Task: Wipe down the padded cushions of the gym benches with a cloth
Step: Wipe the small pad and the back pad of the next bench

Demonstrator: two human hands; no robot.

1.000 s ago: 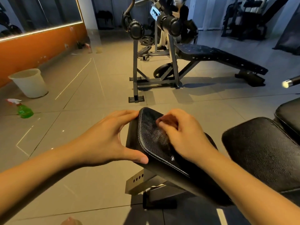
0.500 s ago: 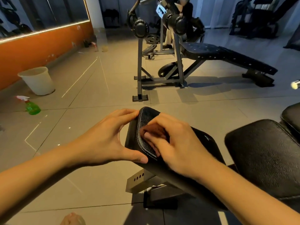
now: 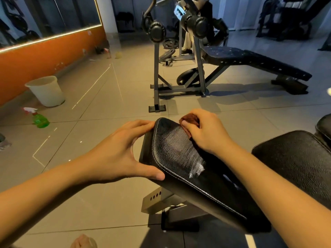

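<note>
The right hand (image 3: 206, 133) is curled round a bunched reddish-brown cloth (image 3: 190, 120) and presses it onto the far end of the black bench cushion (image 3: 168, 149) at centre frame. The left hand (image 3: 114, 151) grips that cushion's left edge to steady it, with the fingers at the top corner and the thumb on the near seam. A pale wet smear (image 3: 189, 158) runs down the cushion's middle below the cloth. I judge this pad partly wiped, since its lower stretch toward the bottom right shows no streaks. The second cushion (image 3: 295, 158) at the right of the frame looks dry. The incline bench (image 3: 259, 62) in the upper right stands well apart and is probably still to do. A green spray bottle (image 3: 38, 119) and a white bucket (image 3: 46, 91) stand on the floor at left.
</note>
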